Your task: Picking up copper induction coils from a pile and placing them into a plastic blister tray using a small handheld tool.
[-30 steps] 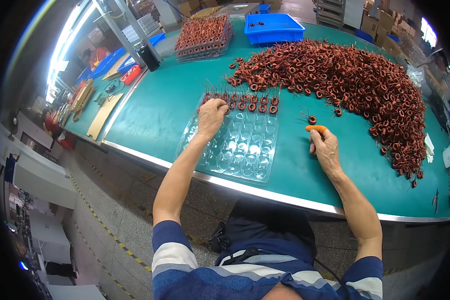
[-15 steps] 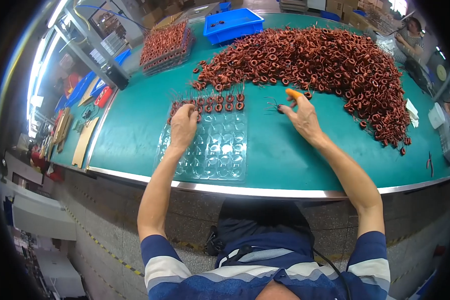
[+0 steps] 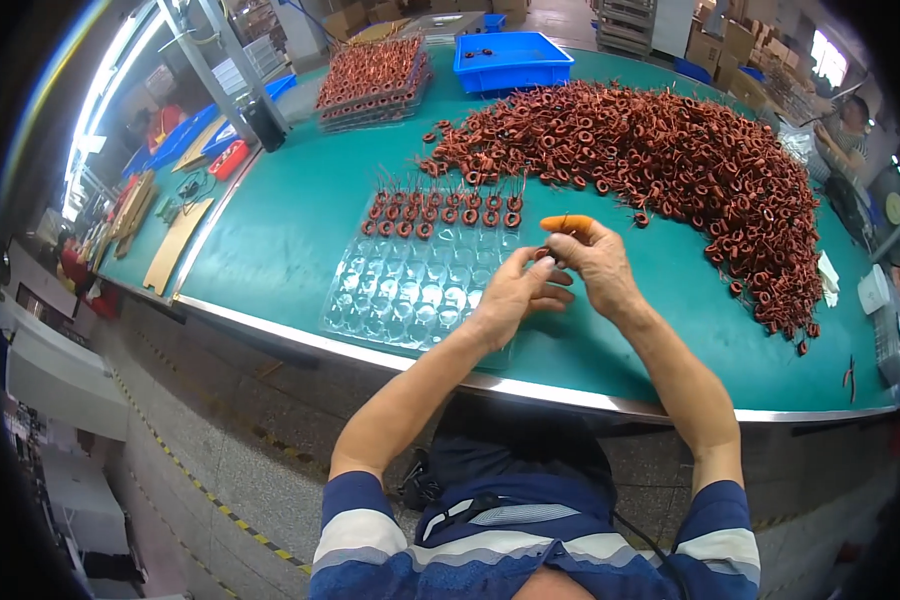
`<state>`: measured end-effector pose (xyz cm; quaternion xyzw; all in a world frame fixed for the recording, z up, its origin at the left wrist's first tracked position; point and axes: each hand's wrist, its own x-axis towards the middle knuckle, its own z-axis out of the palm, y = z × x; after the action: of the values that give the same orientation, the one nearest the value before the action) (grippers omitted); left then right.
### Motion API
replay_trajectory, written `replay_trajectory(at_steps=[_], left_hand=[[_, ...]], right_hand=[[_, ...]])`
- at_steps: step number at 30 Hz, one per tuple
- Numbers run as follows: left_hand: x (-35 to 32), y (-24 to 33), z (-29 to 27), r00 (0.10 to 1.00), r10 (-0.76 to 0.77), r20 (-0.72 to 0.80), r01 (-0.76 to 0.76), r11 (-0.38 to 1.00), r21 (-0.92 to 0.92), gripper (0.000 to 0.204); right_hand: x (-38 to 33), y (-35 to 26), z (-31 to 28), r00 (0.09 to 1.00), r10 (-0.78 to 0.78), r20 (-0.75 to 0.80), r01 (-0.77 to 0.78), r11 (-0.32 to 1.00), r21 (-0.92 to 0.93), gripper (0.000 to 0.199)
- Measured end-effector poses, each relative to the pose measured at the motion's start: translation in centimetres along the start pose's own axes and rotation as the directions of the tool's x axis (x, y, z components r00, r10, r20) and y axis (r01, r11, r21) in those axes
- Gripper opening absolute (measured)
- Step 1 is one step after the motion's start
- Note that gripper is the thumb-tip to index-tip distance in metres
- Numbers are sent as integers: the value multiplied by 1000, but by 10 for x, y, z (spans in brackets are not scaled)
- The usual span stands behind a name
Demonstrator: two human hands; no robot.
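My left hand (image 3: pixel 511 298) and my right hand (image 3: pixel 600 268) meet just right of the clear plastic tray (image 3: pixel 370 318). Between their fingertips they pinch a small copper-wound ring coil (image 3: pixel 543 255), partly hidden by the fingers. An orange finger cot (image 3: pixel 568 225) covers my right index finger, which is raised a little above the coil. In the tray's far rows, several ring coils (image 3: pixel 425 230) sit in round pockets with their wire leads pointing up. The nearer pockets hold no coils.
A large heap of copper ring coils (image 3: pixel 660 165) spreads over the far and right side of the green table (image 3: pixel 270 250). A blue bin (image 3: pixel 510 72) and stacked filled trays (image 3: pixel 372 85) stand behind. Pliers (image 3: pixel 849 380) lie at the right; another person (image 3: pixel 846 135) is at far right.
My left hand has left the tray's coil rows and moved right to join my right hand at the coil. My right hand has come slightly nearer. The view has shifted.
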<state>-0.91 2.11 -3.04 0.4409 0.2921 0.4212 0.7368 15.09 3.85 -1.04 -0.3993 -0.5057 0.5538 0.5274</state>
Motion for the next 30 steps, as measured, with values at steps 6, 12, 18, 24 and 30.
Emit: replay_trajectory(at_steps=[6,12,18,24,30], left_hand=[[6,2,-3,989,145,25,-144,919,367,25],[-12,13,10,973,193,124,-222,927,303,23],[-12,10,12,980,198,13,-197,965,170,27],[8,1,0,948,251,-196,-226,964,142,18],[1,-2,10,941,289,-179,-289,957,28,16]], right_hand=[[-13,-7,-9,988,-141,65,149,981,-124,30],[-18,-10,-9,991,-130,3,123,926,-357,27],[-22,-18,-6,890,-453,47,360,635,-684,19],[-29,-14,7,618,-706,347,568,96,-817,18],[-10,-6,-13,998,-54,-43,43,976,-212,28]])
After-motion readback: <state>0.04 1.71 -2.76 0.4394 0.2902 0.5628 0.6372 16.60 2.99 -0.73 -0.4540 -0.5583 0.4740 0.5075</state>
